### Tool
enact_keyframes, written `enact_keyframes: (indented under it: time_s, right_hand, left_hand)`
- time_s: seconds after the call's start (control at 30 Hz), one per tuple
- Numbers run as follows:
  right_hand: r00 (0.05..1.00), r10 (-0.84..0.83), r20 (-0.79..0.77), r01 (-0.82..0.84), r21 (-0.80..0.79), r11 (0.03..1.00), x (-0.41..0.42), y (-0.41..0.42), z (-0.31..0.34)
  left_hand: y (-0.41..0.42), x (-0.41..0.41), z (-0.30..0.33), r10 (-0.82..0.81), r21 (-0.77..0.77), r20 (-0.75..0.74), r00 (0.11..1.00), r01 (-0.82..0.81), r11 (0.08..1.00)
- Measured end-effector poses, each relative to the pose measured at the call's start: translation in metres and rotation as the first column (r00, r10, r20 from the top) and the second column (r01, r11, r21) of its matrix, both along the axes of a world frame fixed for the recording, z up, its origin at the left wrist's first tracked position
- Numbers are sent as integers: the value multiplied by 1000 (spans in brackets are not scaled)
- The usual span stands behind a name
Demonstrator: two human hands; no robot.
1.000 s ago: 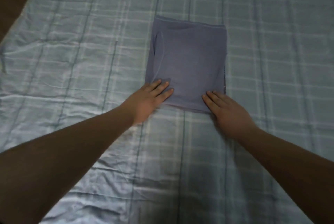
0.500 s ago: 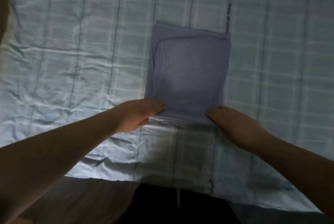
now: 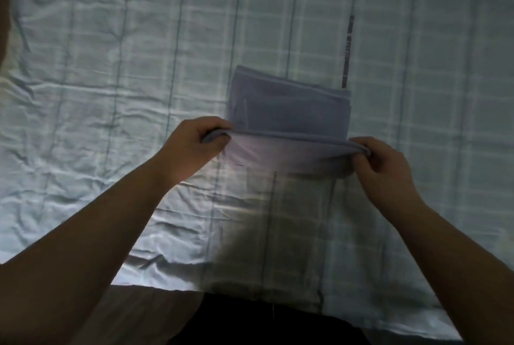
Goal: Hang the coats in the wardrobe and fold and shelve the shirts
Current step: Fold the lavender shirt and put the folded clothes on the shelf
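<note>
A folded blue-grey shirt lies on the bed, a little right of centre. Its near edge is lifted off the sheet and its underside shows pale beneath. My left hand grips the lifted near-left corner, fingers curled round the cloth. My right hand pinches the near-right corner in the same way. The far half of the shirt still rests flat on the bed. No coats or wardrobe are in view.
A light blue checked bedsheet, wrinkled at the left, covers the whole bed. Its near edge runs along the bottom, with dark floor or clothing below it. A dark strip lies on the sheet behind the shirt.
Both hands went from pressing flat on the shirt's near edge to gripping its near corners and lifting that edge up. The view has shifted back toward the bed's near edge.
</note>
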State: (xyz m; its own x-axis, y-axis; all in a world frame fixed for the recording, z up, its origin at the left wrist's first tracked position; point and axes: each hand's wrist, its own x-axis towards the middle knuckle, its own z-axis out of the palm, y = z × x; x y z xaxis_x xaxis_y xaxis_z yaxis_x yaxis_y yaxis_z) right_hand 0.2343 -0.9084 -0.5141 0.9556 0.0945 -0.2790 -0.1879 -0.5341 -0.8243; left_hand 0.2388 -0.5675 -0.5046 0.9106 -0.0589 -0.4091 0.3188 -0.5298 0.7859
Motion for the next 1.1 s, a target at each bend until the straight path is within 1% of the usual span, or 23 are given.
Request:
enact_keyframes:
  time_s: [0.07, 0.13, 0.23, 0.33, 0.37, 0.4, 0.43, 0.47, 0.5, 0.53, 0.57, 0.6, 0.63, 0.67, 0.7, 0.73, 0.77, 0.83, 0.9, 1.0, 1.1]
  right_hand:
    - [993, -119, -1, 119, 1, 993, 28, 12, -5]
    - [979, -201, 0, 201, -40, 979, 55, 20, -16]
    - [960, -280, -4, 276, -161, 948, 87, 27, -39]
    - [947, -322, -8, 311, -235, 921, 106, 29, -64]
    - [944, -331, 0, 319, -269, 909, 109, 29, -71]
    - [939, -343, 10, 330, -300, 895, 110, 30, -77]
    - [934, -355, 34, 345, -330, 878, 110, 31, -81]
    - [930, -360, 77, 362, -360, 860, 107, 33, -82]
    - [925, -355, 135, 379, -390, 839, 104, 37, -81]
    - [922, -332, 197, 386, -411, 826, 98, 42, -78]
    - [926, -271, 262, 361, -418, 833, 92, 49, -74]
    - [934, -149, 324, 286, -430, 856, 86, 56, -69]
    - [929, 15, 371, 169, -459, 872, 79, 61, -66]
    - [906, 180, 383, 41, -502, 864, 73, 66, -66]
    - [885, 307, 350, -71, -551, 832, 67, 70, -68]
    - [883, 375, 284, -144, -595, 791, 63, 71, -71]
    - [895, 393, 210, -183, -630, 754, 60, 71, -76]
    - [925, 369, 93, -207, -691, 693, 57, 64, -90]
    - [935, 351, 46, -209, -727, 654, 57, 55, -101]
    - [943, 332, 21, -214, -727, 653, 59, 50, -108]
    - [948, 318, 11, -215, -713, 667, 61, 54, -107]
  left_hand:
    - [-5, 32, -7, 33, -3, 50, 998, -33, 999]
    - [-13, 62, -18, 63, 14, 77, 995, -64, 998]
    - [-24, 97, -40, 116, 64, 109, 987, -123, 990]
    - [-33, 119, -63, 238, 11, 91, 967, -240, 971]
    - [-36, 123, -69, 255, 6, 84, 963, -257, 966]
    - [-38, 124, -74, 252, 36, 100, 963, -256, 966]
    - [-40, 122, -78, 221, 112, 159, 962, -240, 964]
    - [-42, 118, -80, 152, 219, 259, 954, -211, 953]
    - [-45, 111, -80, 45, 328, 361, 931, -172, 929]
    - [-50, 103, -80, -80, 409, 438, 895, -120, 904]
    - [-56, 94, -82, -208, 467, 472, 857, -43, 883]
    - [-61, 84, -84, -326, 513, 463, 824, 51, 857]
    - [-67, 73, -86, -417, 556, 416, 808, 137, 820]
    - [-71, 63, -87, -478, 599, 350, 805, 200, 776]
    - [-73, 56, -87, -505, 639, 284, 815, 232, 733]
    - [-74, 51, -89, -507, 670, 233, 830, 241, 703]
    - [-73, 48, -92, -496, 688, 205, 844, 236, 686]
    - [-69, 50, -99, -477, 709, 185, 859, 220, 670]
    - [-62, 54, -111, -480, 721, 157, 863, 232, 653]
    - [-57, 57, -122, -488, 704, 100, 867, 284, 650]
    - [-57, 60, -122, -469, 662, 121, 875, 281, 694]
